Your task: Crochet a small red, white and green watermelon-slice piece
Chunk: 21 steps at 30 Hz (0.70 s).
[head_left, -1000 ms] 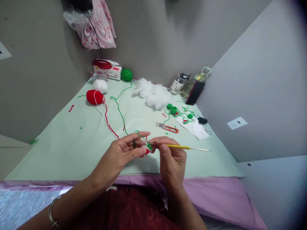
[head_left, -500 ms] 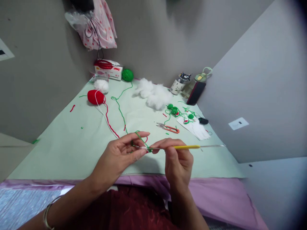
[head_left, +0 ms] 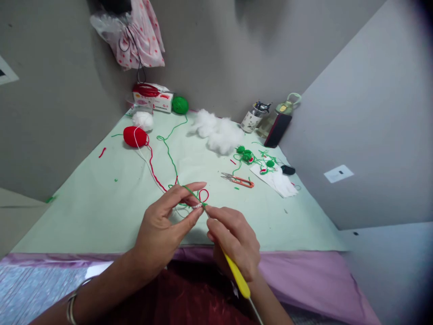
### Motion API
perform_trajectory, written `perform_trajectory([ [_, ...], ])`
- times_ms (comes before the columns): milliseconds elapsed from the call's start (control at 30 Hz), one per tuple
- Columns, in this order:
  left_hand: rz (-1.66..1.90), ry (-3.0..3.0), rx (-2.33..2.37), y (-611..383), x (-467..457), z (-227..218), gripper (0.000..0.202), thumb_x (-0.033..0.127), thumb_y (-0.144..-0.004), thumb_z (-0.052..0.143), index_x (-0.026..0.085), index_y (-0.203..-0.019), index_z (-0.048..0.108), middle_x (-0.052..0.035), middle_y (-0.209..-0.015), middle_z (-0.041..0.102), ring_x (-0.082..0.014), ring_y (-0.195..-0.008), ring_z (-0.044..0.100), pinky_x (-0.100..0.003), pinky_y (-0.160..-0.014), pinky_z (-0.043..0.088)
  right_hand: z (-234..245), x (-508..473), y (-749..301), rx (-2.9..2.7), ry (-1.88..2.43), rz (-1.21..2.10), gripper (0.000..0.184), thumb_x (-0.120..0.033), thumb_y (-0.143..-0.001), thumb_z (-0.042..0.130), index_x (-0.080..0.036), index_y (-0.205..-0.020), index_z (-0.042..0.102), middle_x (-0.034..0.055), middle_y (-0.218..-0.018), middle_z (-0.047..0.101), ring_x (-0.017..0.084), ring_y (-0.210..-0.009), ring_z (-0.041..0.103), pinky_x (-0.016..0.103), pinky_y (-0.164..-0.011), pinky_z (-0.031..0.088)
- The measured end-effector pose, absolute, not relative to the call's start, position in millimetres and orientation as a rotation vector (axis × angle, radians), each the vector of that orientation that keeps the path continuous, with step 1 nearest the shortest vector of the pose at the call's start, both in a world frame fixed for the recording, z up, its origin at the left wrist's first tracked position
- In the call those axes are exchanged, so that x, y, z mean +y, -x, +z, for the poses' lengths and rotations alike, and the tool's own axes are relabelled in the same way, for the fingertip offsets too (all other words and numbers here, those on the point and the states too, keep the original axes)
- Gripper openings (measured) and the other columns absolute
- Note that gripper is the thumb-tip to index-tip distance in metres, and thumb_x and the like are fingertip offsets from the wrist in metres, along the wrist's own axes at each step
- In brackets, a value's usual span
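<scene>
My left hand (head_left: 169, 216) pinches a small crocheted piece (head_left: 197, 206) in white and green between thumb and fingers, with green yarn (head_left: 191, 191) running over the raised index finger. In my right hand (head_left: 235, 237) is a crochet hook (head_left: 238, 277) with a yellow handle; its tip meets the piece at the left fingertips. A loop of red yarn (head_left: 204, 195) sticks up just behind the work. Strands lead back to a red yarn ball (head_left: 135, 136), a white yarn ball (head_left: 143, 121) and a green yarn ball (head_left: 180, 105). Fingers partly hide the piece.
Orange thread snips (head_left: 241, 181) lie beyond my right hand. Behind them are green crocheted bits (head_left: 247, 156), a white cloth (head_left: 279, 180) and white stuffing (head_left: 219, 135). A pen cup (head_left: 251, 121), bottle (head_left: 284, 106) and phone (head_left: 278, 130) stand at the back right.
My right hand has turned and dropped, swinging the hook from nearly level to slanting down toward me. The piece has shifted slightly left, and the red loop shows more fully.
</scene>
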<state>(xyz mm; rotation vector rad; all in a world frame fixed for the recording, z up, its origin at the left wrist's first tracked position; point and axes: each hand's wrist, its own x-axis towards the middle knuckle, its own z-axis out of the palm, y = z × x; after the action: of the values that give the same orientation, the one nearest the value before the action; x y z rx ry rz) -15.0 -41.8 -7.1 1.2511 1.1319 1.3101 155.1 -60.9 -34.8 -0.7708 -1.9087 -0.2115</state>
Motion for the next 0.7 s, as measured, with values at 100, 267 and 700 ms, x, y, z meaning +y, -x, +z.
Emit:
perform_trajectory([
  [100,1.346,-1.284,1.133,15,-45,-7,0.03,0.022,-0.084,0.081,0.029,-0.114,0.083,0.0013,-0.085,0.069,-0.0176,-0.092,0.066,-0.032,-0.103,0.048,-35,-62,-154,-1.872,0.776,-0.119,0.03,-0.014,-0.1,0.06,-0.02,-0.128,0.067,0.015,-0.112,0.082,0.024,-0.096,0.078,0.039,-0.076,0.068],
  [267,1.195,-1.105,1.013,19,-43,-3,0.04,0.024,-0.081,0.084,0.029,-0.121,0.081,0.0023,-0.083,0.063,-0.0171,-0.09,0.065,-0.033,-0.098,0.051,-28,-60,-150,-1.643,0.716,0.252,0.022,-0.02,-0.106,0.053,-0.023,-0.116,0.073,0.0092,-0.101,0.082,0.02,-0.086,0.077,0.035,-0.068,0.065],
  [700,1.144,-1.026,0.969,22,-39,1,0.04,0.023,-0.075,0.091,0.03,-0.113,0.084,0.003,-0.08,0.066,-0.0137,-0.083,0.065,-0.027,-0.088,0.055,-25,-57,-154,-1.563,0.752,0.437,0.021,-0.021,-0.106,0.054,-0.026,-0.113,0.073,0.005,-0.096,0.08,0.02,-0.088,0.075,0.038,-0.073,0.065],
])
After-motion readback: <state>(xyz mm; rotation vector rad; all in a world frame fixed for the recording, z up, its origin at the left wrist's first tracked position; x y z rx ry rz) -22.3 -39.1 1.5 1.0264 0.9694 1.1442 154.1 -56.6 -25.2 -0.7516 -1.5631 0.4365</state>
